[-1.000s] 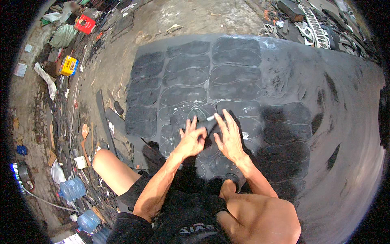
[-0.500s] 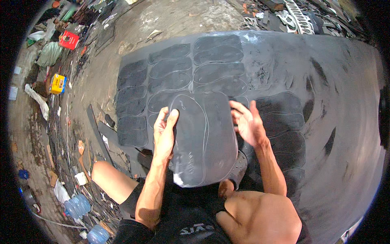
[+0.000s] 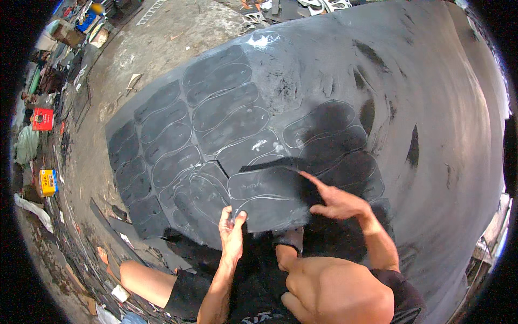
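My left hand (image 3: 232, 235) grips a cut piece of black sheet (image 3: 270, 189) by its near left corner, thumb on top and fingers beneath. Pale curved sole outlines run across this piece. At its right side my right hand (image 3: 340, 202) is open, index finger stretched toward the far right corner and thumb apart. Whether that fingertip touches the corner I cannot tell. Under the piece spreads a big black sheet (image 3: 431, 81), marked with rows of shoe-sole outlines (image 3: 229, 110). Another outlined part (image 3: 202, 197) lies left of the held piece.
Pale cut-out scraps (image 3: 324, 5) lie beyond the far edge. On the littered floor at left are a red box (image 3: 43, 119), a yellow-and-blue box (image 3: 48, 182) and dark strips (image 3: 118, 229). My bent knees flank the near edge, and a sandalled foot (image 3: 288, 245) rests on the sheet.
The held piece has turned, its lines now running sideways, and it sits lower over the big sheet. My right hand has moved along its right side. The view has swung right.
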Demonstrator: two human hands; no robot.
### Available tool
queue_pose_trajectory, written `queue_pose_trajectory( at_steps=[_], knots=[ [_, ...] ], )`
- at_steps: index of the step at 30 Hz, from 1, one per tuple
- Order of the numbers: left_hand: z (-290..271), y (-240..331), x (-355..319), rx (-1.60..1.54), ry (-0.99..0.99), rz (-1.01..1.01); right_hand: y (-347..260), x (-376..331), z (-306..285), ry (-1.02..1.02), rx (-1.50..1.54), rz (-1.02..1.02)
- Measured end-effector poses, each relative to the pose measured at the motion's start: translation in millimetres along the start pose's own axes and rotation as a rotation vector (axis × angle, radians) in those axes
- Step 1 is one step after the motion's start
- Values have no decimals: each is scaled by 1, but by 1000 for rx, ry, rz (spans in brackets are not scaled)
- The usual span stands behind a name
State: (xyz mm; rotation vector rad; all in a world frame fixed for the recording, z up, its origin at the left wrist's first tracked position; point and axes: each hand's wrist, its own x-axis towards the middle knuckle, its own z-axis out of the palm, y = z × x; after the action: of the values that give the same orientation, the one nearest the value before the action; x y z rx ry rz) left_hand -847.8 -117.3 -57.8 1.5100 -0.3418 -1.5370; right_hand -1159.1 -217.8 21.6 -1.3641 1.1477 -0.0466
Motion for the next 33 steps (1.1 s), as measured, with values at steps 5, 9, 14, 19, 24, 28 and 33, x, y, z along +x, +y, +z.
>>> queue_pose_trajectory(
  at_steps=[5, 9, 14, 19, 24, 28, 33],
  knots=[
    [82, 27, 86, 473, -107, 199, 22, 25, -89, 705, -192, -93],
    [162, 64, 179, 313, -30, 267, 32, 89, -184, 944, -377, -151],
    [202, 56, 214, 433, 107, 320, 70, 125, -237, 834, -374, -147],
    [202, 43, 215, 438, 145, 347, 78, 133, -230, 847, -367, -113],
    [204, 44, 221, 460, 171, 382, 82, 139, -227, 875, -315, -148],
    [207, 44, 223, 501, 162, 392, 89, 143, -232, 896, -419, -162],
    [199, 46, 228, 937, 146, 625, 77, 142, -209, 1102, -739, -140]
  ],
)
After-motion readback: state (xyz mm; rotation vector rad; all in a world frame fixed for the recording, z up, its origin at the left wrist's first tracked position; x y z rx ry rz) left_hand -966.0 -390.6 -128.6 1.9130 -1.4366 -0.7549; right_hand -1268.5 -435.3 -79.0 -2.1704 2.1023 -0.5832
